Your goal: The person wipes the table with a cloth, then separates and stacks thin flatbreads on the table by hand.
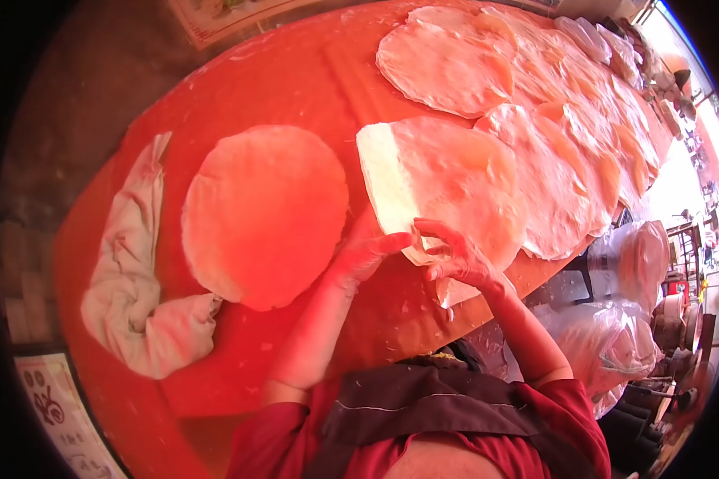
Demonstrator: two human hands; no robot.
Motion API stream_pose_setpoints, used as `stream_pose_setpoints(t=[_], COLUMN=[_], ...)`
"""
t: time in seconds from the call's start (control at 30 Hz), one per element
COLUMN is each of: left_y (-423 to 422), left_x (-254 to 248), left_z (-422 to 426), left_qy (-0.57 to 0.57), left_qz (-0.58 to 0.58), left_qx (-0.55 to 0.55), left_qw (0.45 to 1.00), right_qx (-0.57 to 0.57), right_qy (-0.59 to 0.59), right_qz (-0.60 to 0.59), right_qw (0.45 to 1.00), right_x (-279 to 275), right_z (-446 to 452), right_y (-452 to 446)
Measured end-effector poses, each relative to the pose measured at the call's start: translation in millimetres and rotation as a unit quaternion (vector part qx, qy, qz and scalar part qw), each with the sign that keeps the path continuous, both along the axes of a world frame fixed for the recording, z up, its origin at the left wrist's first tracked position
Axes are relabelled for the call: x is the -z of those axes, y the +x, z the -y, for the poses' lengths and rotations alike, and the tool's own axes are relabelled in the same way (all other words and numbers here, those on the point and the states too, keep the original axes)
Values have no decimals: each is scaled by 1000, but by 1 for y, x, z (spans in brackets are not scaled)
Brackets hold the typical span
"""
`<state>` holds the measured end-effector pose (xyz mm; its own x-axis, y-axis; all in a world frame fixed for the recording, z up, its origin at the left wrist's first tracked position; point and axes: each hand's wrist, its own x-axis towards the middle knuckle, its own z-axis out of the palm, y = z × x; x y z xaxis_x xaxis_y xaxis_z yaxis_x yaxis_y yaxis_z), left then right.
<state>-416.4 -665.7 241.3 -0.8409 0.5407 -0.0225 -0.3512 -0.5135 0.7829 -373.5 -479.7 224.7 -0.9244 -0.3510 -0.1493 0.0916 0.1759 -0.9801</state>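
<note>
A thin round dough sheet (463,172) lies on the red table, its left side folded over into a pale strip (385,180). At the near end of this strip, my left hand (366,254) pinches the dough edge with fingers pressed together. My right hand (459,257) is right beside it, fingers curled on the same edge; its fingertips are partly hidden. To the left of my hands, a flat dough round (268,215) lies on the table. A crumpled cream cloth (132,279) curves along that round's left side.
Several overlapping dough sheets (551,152) cover the far right of the red tabletop (256,88). Plastic bags (607,339) stand beyond the table's right edge, near metal racks. More clear bags (603,40) are at the far right end. A printed sign (64,415) sits at the lower left.
</note>
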Motion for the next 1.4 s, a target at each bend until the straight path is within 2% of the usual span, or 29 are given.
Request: stream_pose_setpoints(t=[0.07,0.17,0.27,0.37,0.4,0.43,0.47,0.5,0.53,0.6,0.63,0.67,0.7,0.77,0.8,0.83,0.87,0.9,0.97,1.03,1.1,1.13,1.23,1.27,1.3,1.37,1.4], left_y=[0,2,6,8,7,8,13,13,11,9,13,17,19,20,20,19,18,20,23,24,25,26,29,29,28,28,28], left_x=[8,6,-2,4,9,11,10,15,23,44,58,71,84,102,99,94,92,93,96,99,100,98,91,88,81,53,28], left_z=[3,4,5,13,17,20,23,25,30,32,32,33,36,44,46,48,47,41,29,30,30,28,29,30,29,24,19], left_qy=[27,29,3,-53,-57,-63,-74,-91,-109,-117,-106,-94,-110,-140,-155,-169,-182,-168,-142,-150,-156,-156,-167,-173,-106,26,91], left_qz=[-12,-35,-35,-44,-46,-48,-97,-77,-59,8,58,107,119,141,148,154,160,164,170,143,110,90,73,74,82,102,50], left_qx=[11,6,2,4,8,12,-32,-5,22,-3,-53,-103,-100,-91,-65,-40,-16,-60,-146,-129,-136,-150,-142,-131,-129,-132,-139], left_qw=[1000,999,999,998,997,997,992,993,992,993,991,984,982,976,975,973,970,970,964,970,972,972,973,973,983,986,985], right_qx=[-2,-1,41,64,64,86,49,12,22,41,93,168,70,178,208,247,266,280,211,187,264,287,197,177,155,49,7], right_qy=[-51,-64,-81,86,128,130,175,219,185,116,22,-82,-24,155,286,364,403,406,469,605,499,459,488,550,608,546,495], right_qz=[-5,14,73,66,-92,-202,-248,-293,-269,-223,-97,19,-204,-133,-151,-244,-269,-271,-323,-345,-253,-316,-342,-320,-296,-383,-346], right_qw=[999,998,993,992,985,967,952,931,945,967,991,982,976,963,923,864,833,827,794,693,786,779,779,751,720,744,797], right_x=[2,6,10,-13,-13,-15,-10,-1,8,23,14,4,2,-19,-83,-92,-118,-147,-193,-255,-286,-287,-267,-251,-230,-178,-157], right_z=[-4,-6,-6,8,15,27,26,24,19,-2,-23,-45,-85,-172,-174,-208,-247,-252,-309,-285,-268,-232,-178,-154,-128,-80,-51], right_y=[2,3,6,13,18,20,20,20,18,9,-2,-12,-31,-69,-69,-84,-91,-100,-134,-125,-125,-119,-123,-119,-111,-82,-62])
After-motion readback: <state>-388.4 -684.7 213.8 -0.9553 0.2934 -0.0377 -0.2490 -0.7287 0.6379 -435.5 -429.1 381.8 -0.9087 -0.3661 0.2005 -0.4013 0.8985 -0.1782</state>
